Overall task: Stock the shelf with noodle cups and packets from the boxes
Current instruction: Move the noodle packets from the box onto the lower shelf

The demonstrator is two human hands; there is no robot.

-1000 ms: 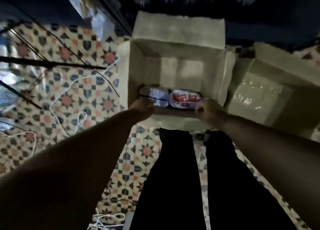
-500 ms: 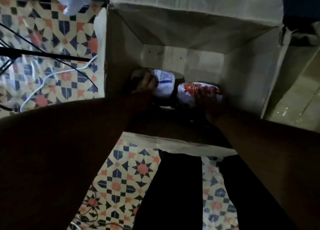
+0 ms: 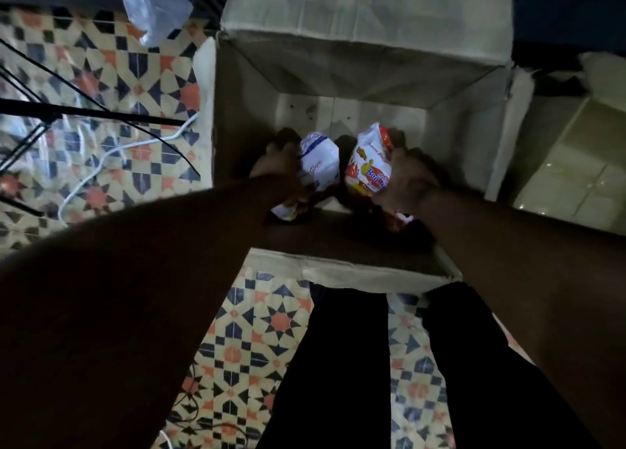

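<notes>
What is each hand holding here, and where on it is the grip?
Left hand grips the white-and-blue packet by its left side; right hand grips the red-and-white packet by its right side.

Bare forearms (image 3: 142,299), blk trousers (image 3: 338,364)

Hands: we see both arms reaching down into the open cardboard box (image 3: 338,72).
Left hand (image 3: 281,164): it grips a white packet with blue print (image 3: 320,164).
Right hand (image 3: 408,177): it grips a white packet with red and yellow print (image 3: 369,164).
Packets: we find them side by side, close together, low inside the box.
Neighbour: a second box (image 3: 572,164) stands on the right.
Floor: patterned tiles (image 3: 111,86), with a white cable (image 3: 91,174) lying across them.
</notes>
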